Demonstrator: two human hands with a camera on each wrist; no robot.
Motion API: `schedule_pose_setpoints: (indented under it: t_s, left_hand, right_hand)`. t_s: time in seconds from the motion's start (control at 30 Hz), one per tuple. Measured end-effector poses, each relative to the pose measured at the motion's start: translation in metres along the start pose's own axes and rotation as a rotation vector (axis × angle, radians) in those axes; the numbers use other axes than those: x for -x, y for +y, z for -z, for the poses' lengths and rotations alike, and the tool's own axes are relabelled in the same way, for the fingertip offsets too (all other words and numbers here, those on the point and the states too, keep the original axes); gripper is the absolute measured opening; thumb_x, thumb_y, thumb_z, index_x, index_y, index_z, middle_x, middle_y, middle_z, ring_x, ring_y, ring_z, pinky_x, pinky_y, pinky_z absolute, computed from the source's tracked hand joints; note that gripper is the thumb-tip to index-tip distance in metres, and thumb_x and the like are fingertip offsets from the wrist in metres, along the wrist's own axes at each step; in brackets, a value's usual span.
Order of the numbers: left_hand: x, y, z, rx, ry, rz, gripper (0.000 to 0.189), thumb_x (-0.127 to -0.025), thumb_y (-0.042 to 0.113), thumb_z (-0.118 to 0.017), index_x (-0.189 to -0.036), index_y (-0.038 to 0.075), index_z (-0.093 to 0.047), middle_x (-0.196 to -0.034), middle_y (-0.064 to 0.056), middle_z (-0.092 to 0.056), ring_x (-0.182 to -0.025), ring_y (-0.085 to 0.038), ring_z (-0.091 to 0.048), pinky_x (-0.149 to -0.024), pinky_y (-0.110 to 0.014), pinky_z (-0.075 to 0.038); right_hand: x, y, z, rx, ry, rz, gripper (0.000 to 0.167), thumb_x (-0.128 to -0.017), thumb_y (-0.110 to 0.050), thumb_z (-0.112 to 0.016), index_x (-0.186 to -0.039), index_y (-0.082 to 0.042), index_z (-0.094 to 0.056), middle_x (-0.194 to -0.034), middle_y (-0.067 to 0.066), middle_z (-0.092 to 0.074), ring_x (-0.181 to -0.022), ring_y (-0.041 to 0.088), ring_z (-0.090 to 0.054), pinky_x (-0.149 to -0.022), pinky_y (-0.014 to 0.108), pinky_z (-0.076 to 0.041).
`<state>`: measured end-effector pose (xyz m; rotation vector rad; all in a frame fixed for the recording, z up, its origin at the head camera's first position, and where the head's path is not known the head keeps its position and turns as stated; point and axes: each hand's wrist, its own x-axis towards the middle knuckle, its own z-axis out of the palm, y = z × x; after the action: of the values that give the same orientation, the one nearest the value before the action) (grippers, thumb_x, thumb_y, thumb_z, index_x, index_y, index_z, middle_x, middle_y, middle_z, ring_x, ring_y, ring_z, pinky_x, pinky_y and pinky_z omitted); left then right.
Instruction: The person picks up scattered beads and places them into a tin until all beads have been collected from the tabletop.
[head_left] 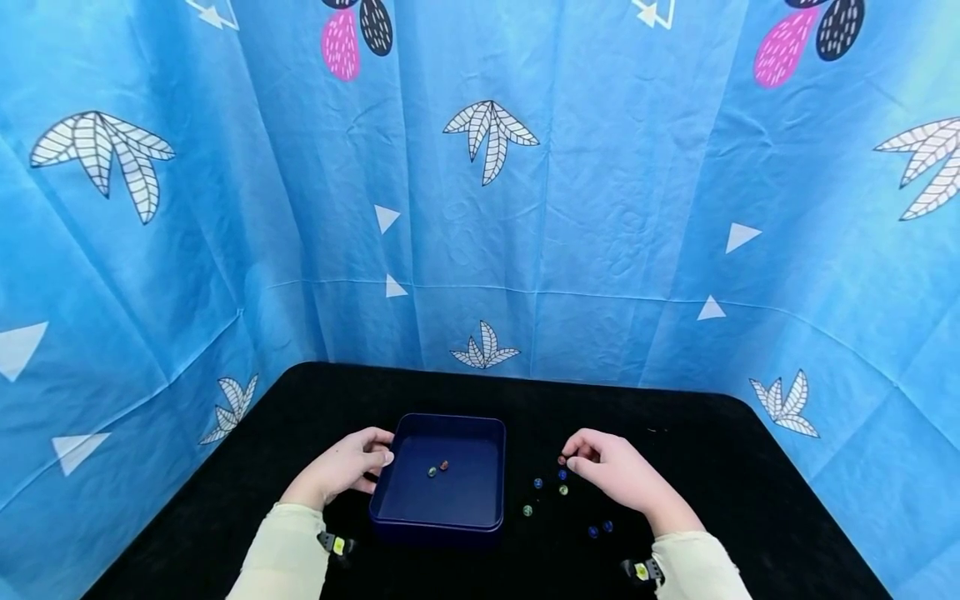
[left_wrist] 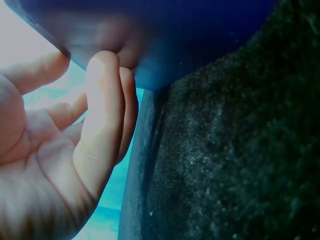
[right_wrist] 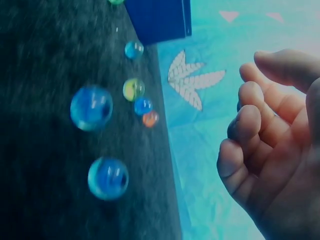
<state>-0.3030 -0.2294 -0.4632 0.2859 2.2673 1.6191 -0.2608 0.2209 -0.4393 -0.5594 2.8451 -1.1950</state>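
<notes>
A square navy-blue tin (head_left: 438, 526) stands on the black table, with a greenish marble (head_left: 431, 472) and an orange-red marble (head_left: 444, 465) on its floor. My left hand (head_left: 348, 461) grips its left side, thumb at the rim and fingers against the outer wall (left_wrist: 170, 45). To the right of the tin, my right hand (head_left: 618, 468) hovers by a red marble (head_left: 562, 460), its fingers bent. In the right wrist view a gap shows between thumb and fingertips, with nothing between them, and the red marble (right_wrist: 150, 118) lies on the cloth.
Close to the red marble lie a blue marble (head_left: 562, 474), a yellow-green marble (head_left: 563, 490) and another blue marble (head_left: 537, 483). A green marble (head_left: 527, 510) is nearer the tin. Two blue marbles (right_wrist: 91, 108) sit nearer my right wrist. Blue patterned curtains (head_left: 480, 250) surround the table.
</notes>
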Motion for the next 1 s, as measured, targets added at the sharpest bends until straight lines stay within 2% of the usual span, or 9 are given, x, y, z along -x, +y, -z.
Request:
schedule_pose_setpoints:
  t_s: [0.13,0.27,0.5,0.73,0.83,1.0]
  left_hand:
    - [0.0,0.001,0.0,0.003,-0.006,-0.004,0.046,-0.104,0.016,-0.057,-0.142,-0.006,-0.045,-0.119,-0.022,-0.062,-0.096,-0.032,-0.067,-0.075,-0.044,-0.059]
    - [-0.001,-0.001,0.001,0.008,-0.004,-0.004,0.045,-0.104,0.015,-0.057,-0.141,-0.006,-0.046,-0.117,-0.02,-0.063,-0.095,-0.03,-0.067,-0.075,-0.044,-0.059]
    - [-0.003,-0.003,0.001,0.002,0.009,0.01,0.043,-0.104,0.014,-0.056,-0.141,-0.005,-0.046,-0.117,-0.02,-0.063,-0.095,-0.03,-0.067,-0.076,-0.044,-0.059]
    - [-0.006,0.001,0.002,-0.006,0.006,0.002,0.043,-0.104,0.015,-0.056,-0.141,-0.005,-0.047,-0.116,-0.02,-0.063,-0.094,-0.03,-0.067,-0.075,-0.044,-0.059]
    - [-0.006,0.001,0.002,-0.007,0.003,-0.007,0.044,-0.104,0.016,-0.057,-0.141,-0.005,-0.047,-0.117,-0.02,-0.063,-0.095,-0.03,-0.067,-0.076,-0.044,-0.059]
    - [-0.001,-0.002,0.003,0.009,-0.026,-0.007,0.048,-0.104,0.016,-0.057,-0.143,-0.007,-0.043,-0.119,-0.022,-0.062,-0.096,-0.031,-0.067,-0.076,-0.044,-0.059]
  right_hand:
    - [0.004,0.008,0.003,0.02,0.009,-0.024,0.013,-0.096,-0.022,-0.067,-0.108,-0.017,-0.069,-0.082,-0.005,-0.062,-0.071,0.013,-0.056,-0.068,0.032,-0.047]
    - [0.006,0.016,0.001,0.009,-0.033,-0.042,0.018,-0.097,-0.022,-0.067,-0.114,-0.016,-0.069,-0.085,-0.006,-0.061,-0.074,0.015,-0.056,-0.07,0.034,-0.046]
    - [0.007,0.025,-0.013,-0.001,-0.082,0.0,0.02,-0.094,-0.021,-0.069,-0.113,-0.016,-0.069,-0.087,-0.006,-0.061,-0.075,0.013,-0.056,-0.069,0.032,-0.045]
    - [0.007,0.033,-0.014,-0.014,-0.169,0.009,0.027,-0.091,-0.021,-0.071,-0.117,-0.013,-0.068,-0.089,-0.003,-0.061,-0.077,0.013,-0.056,-0.071,0.032,-0.045]
    - [0.007,0.034,-0.016,-0.021,-0.173,0.011,0.028,-0.091,-0.021,-0.072,-0.118,-0.013,-0.068,-0.09,-0.003,-0.059,-0.079,0.013,-0.055,-0.071,0.032,-0.045]
    - [0.008,0.031,-0.02,0.028,-0.2,0.03,0.026,-0.09,-0.021,-0.074,-0.115,-0.018,-0.07,-0.09,-0.003,-0.055,-0.08,0.011,-0.051,-0.071,0.03,-0.043]
